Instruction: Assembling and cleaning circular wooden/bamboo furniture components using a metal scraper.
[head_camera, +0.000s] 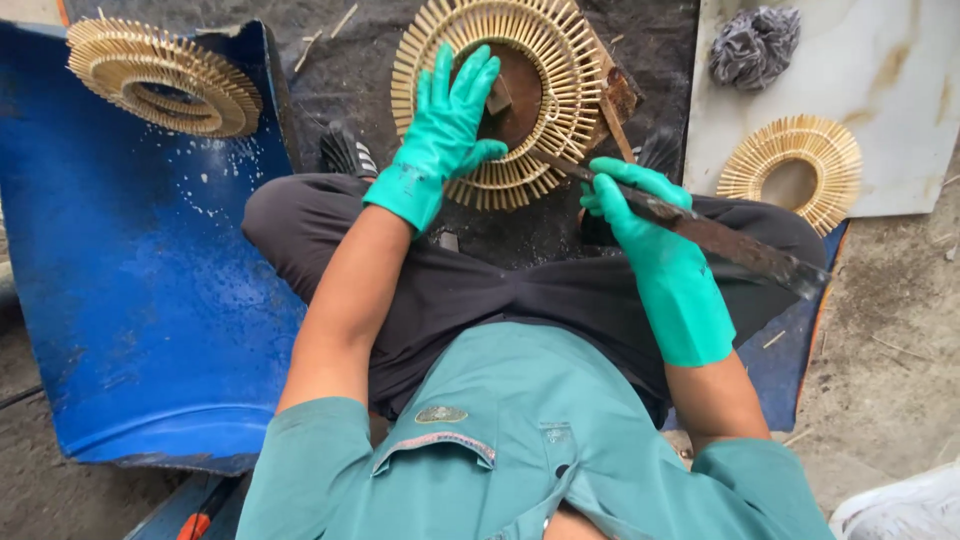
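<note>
Ground: dark, gritty floor strewn with splinters; the person sits cross-legged on it, a curved blue plastic sheet (130, 280) at their left side and a pale stained board (900, 100) toward the far right corner.
Work piece: a round bamboo-slat ring (500, 100) lies on the floor just beyond the knees, over a brown wooden block (522, 95) that shows through its centre.
Left hand (445, 130): gloved in green, fingers spread flat and pressing down on the near-left part of the ring and the block; wrist straight, forearm reaching forward over the left knee.
Right hand (640, 215): gloved too, closed in a fist round the middle of a long rusty blade (690, 225); the blade's tip touches the ring's near-right rim, the other end slants out past the right knee.
Doing it well: I would judge the holding hand should stay weighted and clear of the blade's line, with short, shallow strokes along the slat ends so they trim without splitting.
Risk: the left fingers sit near the edge being worked.
Other rings: one like it rests on the blue sheet's far corner (160, 75), another on the pale board (790, 170).
Also there: a crumpled grey rag (755, 45) at the board's far edge.
</note>
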